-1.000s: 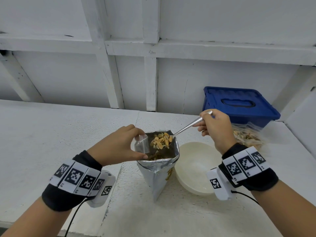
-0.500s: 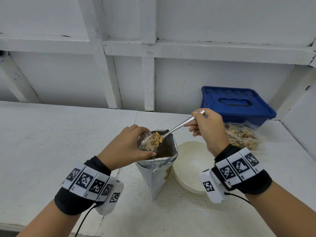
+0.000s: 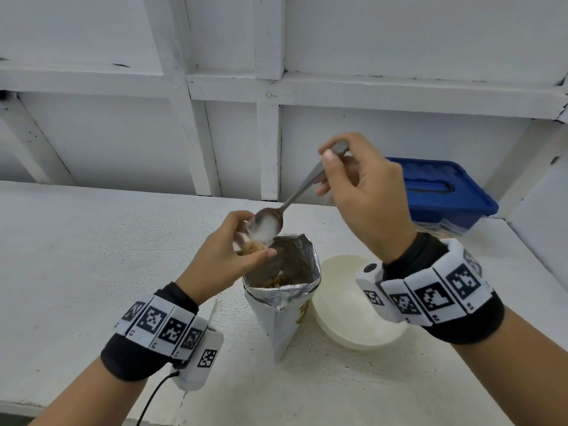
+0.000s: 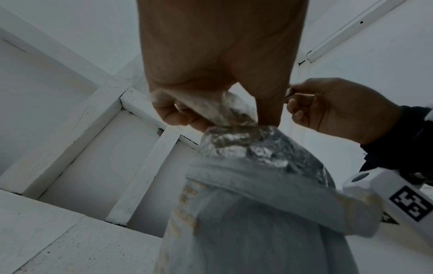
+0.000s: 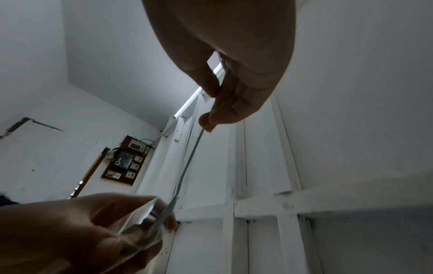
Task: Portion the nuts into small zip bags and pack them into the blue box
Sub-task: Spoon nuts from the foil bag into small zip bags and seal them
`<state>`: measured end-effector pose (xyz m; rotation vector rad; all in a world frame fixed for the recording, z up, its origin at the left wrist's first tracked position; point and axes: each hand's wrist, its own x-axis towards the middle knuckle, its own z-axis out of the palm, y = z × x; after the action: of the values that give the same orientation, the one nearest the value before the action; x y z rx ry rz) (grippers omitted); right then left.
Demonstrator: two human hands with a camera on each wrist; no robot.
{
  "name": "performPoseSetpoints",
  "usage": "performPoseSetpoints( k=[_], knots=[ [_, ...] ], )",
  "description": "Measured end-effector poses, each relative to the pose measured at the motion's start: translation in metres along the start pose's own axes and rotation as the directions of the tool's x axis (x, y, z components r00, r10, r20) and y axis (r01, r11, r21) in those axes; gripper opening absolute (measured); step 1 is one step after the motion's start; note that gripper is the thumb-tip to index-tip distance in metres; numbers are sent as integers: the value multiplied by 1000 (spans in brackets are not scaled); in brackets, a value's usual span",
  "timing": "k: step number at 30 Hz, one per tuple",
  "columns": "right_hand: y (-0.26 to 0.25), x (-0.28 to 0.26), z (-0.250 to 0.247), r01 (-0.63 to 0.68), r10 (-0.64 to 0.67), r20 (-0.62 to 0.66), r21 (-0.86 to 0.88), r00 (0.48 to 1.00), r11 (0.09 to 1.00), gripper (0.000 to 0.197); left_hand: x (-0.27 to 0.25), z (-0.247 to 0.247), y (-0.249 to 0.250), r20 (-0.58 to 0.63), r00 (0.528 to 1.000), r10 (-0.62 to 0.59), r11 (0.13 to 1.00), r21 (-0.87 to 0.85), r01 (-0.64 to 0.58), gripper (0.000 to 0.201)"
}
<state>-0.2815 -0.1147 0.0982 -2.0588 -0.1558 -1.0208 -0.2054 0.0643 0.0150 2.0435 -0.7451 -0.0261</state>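
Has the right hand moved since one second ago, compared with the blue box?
Yes. The right hand has risen and now overlaps the blue box's left end, tipping the spoon steeply.

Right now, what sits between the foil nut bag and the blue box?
In the head view, the cream bowl stands just right of the foil nut bag, and filled zip bags lie in front of the blue box. The right wrist partly hides that stretch.

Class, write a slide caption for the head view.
Right hand tips spoon into zip bag held by left hand over foil pouch.

Open tabletop (image 3: pixel 92 256) left of foil bag (image 3: pixel 282 305); bowl (image 3: pixel 350 315), probably touching, crowding its right.
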Motion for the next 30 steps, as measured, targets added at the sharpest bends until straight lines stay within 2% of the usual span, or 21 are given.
performPoseSetpoints(
  k=[6, 8, 11, 16, 20, 22, 25, 30],
  knots=[
    [13, -3, -19, -5, 1, -104, -38, 995, 999, 7, 1, -13, -8, 6, 997, -77, 995, -65, 77, 46],
    [21, -13, -14, -40, 39, -17, -86, 999, 996, 7, 3, -16, -11, 33, 995, -96, 994, -53, 98, 46],
    [37, -35, 8, -79, 117, 221, -175, 968, 981, 9, 5, -16, -11, 88, 992, -95, 995, -25, 97, 48],
    [55, -58, 37, 65, 56, 431, -262, 900, 963, 27, 6, -10, -9, 143, 985, -98, 995, -6, 100, 45],
    [59, -64, 46, 157, 28, 502, -323, 865, 933, 29, 6, -8, -11, 151, 985, -86, 996, -14, 89, 49],
    [60, -65, 45, 110, 60, 491, -309, 869, 945, 26, 6, -7, -11, 154, 985, -78, 997, -9, 80, 50],
    [61, -62, 44, -63, 187, 466, -269, 865, 961, 18, 7, -8, -13, 148, 987, -67, 998, 26, 64, 58],
    [56, -55, 41, -270, 342, 389, -229, 855, 935, 17, 7, -7, -12, 147, 986, -81, 995, 68, 71, 65]
  ],
)
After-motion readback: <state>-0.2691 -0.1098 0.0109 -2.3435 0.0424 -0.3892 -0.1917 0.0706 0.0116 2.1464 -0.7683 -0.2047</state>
